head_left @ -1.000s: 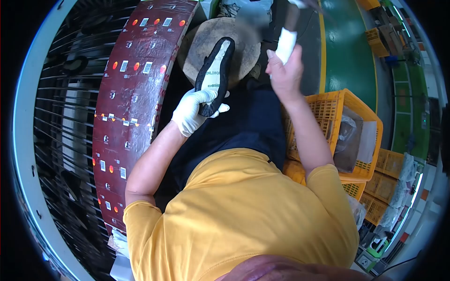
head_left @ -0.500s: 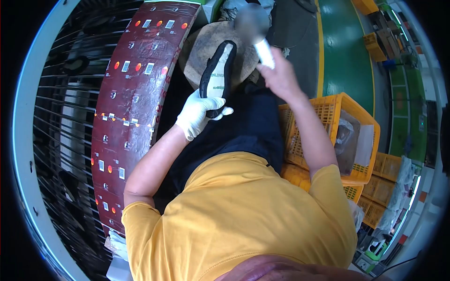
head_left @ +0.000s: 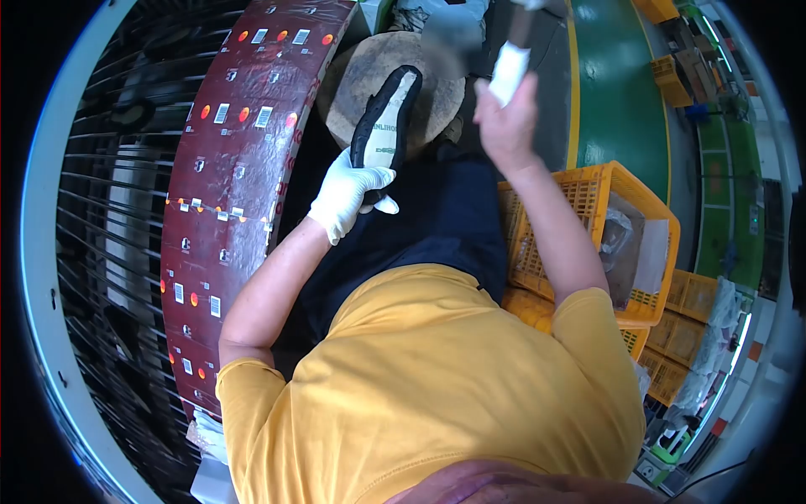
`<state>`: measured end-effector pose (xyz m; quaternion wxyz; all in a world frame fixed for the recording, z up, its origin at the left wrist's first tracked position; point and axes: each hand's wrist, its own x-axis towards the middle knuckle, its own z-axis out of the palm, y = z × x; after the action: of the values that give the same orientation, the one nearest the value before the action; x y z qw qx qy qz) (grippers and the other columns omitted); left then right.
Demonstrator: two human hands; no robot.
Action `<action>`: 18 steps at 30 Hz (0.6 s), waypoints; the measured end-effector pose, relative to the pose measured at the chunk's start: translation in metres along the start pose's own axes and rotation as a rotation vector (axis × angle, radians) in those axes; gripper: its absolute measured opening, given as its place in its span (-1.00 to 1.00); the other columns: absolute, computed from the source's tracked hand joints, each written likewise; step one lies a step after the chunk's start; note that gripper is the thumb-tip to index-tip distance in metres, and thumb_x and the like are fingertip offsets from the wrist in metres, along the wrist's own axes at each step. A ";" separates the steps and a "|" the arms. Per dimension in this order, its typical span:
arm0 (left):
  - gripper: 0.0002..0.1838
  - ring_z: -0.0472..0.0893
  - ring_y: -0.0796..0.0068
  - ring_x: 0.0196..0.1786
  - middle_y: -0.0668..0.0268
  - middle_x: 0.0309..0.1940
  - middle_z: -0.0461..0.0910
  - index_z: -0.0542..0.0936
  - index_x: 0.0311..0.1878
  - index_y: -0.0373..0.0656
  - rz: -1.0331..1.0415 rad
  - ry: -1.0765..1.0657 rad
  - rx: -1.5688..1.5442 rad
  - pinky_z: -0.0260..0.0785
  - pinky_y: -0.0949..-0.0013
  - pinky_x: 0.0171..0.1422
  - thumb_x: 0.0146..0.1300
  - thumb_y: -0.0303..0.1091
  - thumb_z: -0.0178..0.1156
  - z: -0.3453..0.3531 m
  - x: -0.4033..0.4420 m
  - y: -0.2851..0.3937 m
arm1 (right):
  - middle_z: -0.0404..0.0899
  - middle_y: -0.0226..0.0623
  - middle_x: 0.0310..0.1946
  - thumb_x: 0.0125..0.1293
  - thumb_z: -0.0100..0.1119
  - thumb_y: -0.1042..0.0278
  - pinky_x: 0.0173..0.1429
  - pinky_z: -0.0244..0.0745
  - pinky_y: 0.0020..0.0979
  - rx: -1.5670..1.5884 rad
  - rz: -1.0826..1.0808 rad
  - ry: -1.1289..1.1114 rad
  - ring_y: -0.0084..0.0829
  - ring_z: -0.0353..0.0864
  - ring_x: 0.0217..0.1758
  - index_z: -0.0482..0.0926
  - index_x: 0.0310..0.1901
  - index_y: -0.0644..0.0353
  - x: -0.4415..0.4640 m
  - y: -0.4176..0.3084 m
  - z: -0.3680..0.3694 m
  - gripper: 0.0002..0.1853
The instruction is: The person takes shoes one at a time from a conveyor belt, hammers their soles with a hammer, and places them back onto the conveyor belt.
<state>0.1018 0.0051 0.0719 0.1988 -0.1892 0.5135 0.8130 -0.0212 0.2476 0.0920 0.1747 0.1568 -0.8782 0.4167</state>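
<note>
My left hand (head_left: 351, 189), in a white glove, is closed around the near end of a black shoe upper (head_left: 388, 122). The upper is turned with its pale, printed sole side facing up, and its far end lies over a round wooden block (head_left: 348, 92). My bare right hand (head_left: 508, 126) grips a hammer (head_left: 509, 74) by its white-wrapped handle. The hammer is raised to the right of the block, apart from the shoe upper. Its top end is blurred and cut by the upper frame edge.
A long dark-red printed panel (head_left: 231, 151) stands at my left, with a wire grille (head_left: 109, 202) beyond it. Yellow crates (head_left: 604, 193) are stacked at my right. Past them runs a green floor lane (head_left: 617, 109). A blurred patch covers the block's far right side.
My right hand has lifted the hammer up and away to the right from above the block. My left hand and the shoe upper have shifted slightly left.
</note>
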 end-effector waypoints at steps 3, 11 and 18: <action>-0.51 0.67 0.32 -0.55 0.25 -0.24 0.59 0.47 0.23 -0.31 0.003 0.010 0.033 0.55 0.41 -0.51 0.26 -0.49 0.37 -0.004 0.004 -0.001 | 0.70 0.26 -0.24 0.37 0.34 0.27 -0.01 0.61 0.08 -0.268 0.044 -0.462 0.27 0.75 -0.08 0.39 0.17 0.28 -0.011 0.030 0.011 -0.54; -0.50 0.71 0.30 -0.51 0.19 -0.16 0.70 0.49 0.22 -0.30 0.004 -0.021 0.016 0.43 0.44 -0.54 0.24 -0.41 0.41 -0.019 0.012 0.003 | 0.69 0.27 -0.28 0.39 0.34 0.26 -0.06 0.61 0.08 -0.353 0.026 -0.500 0.30 0.72 -0.13 0.41 0.10 0.27 -0.010 0.023 0.014 -0.59; -0.55 0.69 0.32 -0.52 0.16 -0.14 0.72 0.52 0.17 -0.31 0.003 -0.056 -0.003 0.39 0.48 -0.56 0.25 -0.44 0.40 -0.023 0.015 0.001 | 0.70 0.21 -0.30 0.43 0.32 0.25 -0.14 0.60 0.14 -0.062 0.002 -0.173 0.35 0.72 -0.17 0.37 0.20 0.30 -0.020 0.029 0.025 -0.53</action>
<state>0.0904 -0.0147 0.0558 0.2116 -0.1659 0.5066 0.8192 -0.0202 0.2484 0.0489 0.1024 0.1859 -0.9026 0.3744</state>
